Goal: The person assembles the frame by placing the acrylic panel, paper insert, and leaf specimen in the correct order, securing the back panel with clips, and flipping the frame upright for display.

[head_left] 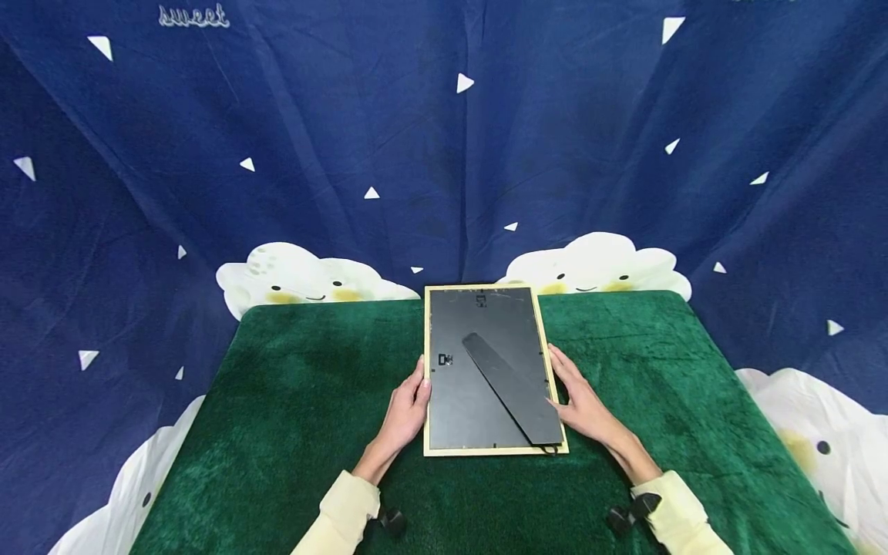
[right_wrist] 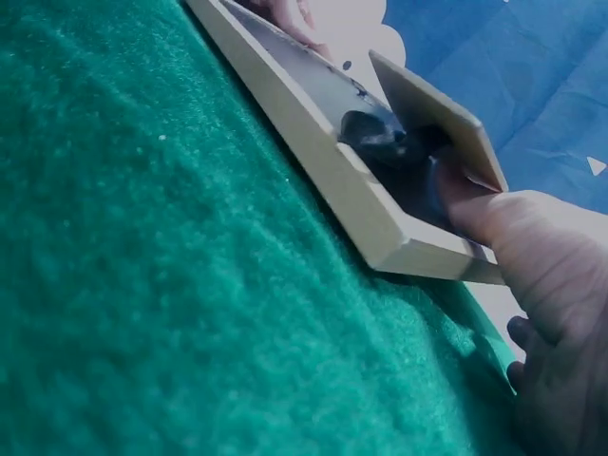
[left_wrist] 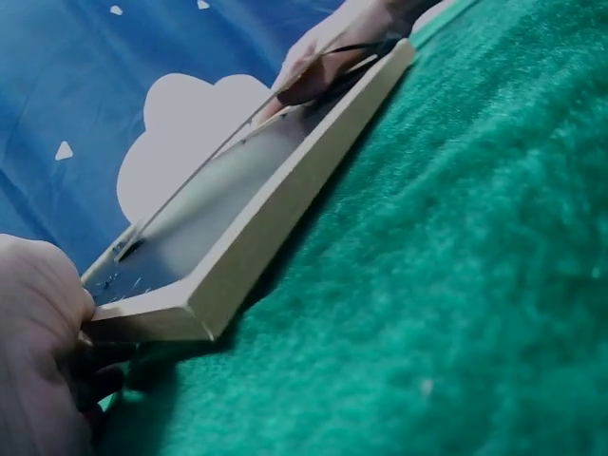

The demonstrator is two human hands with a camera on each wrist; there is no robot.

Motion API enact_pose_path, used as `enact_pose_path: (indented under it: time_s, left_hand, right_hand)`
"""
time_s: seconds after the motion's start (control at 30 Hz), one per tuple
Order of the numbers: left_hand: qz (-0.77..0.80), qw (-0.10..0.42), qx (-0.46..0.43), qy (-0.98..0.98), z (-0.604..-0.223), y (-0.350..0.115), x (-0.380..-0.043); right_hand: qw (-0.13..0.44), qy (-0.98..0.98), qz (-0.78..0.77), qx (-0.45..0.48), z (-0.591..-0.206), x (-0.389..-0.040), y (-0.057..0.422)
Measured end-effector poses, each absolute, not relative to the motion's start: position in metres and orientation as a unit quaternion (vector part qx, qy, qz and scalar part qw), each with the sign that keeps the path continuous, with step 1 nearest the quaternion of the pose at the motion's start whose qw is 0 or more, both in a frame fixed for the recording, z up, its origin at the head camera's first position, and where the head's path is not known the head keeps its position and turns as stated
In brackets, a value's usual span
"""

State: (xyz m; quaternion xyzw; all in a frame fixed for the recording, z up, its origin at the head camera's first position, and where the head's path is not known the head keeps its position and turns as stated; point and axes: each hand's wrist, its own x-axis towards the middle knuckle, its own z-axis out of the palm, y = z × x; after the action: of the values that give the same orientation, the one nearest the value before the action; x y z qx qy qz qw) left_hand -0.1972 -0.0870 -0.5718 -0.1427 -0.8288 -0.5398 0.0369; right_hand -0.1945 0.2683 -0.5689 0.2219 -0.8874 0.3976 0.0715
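Observation:
A picture frame with a light wood border and a black backing lies back side up in the head view. Its black easel stand runs slantwise across the backing and, in the right wrist view, is tilted up from it. My left hand grips the left edge, thumb on top and fingers beneath. On the right edge my right hand holds the frame, its thumb reaching under the raised stand. A black strap or cord shows beneath the stand. Two small metal hangers sit on the backing.
The frame is over a table covered with green plush cloth. Behind it hangs a dark blue curtain with white triangles and smiling clouds. Black wrist devices are worn at both sleeves.

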Motion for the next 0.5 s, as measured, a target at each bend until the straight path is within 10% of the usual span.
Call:
enact_pose_path:
  time_s: [0.5]
  left_hand:
    - [-0.596, 0.074, -0.151, -0.785, -0.557, -0.099, -0.207]
  right_hand:
    - [0.012, -0.876, 0.441, 0.194, -0.558, -0.198, 0.262]
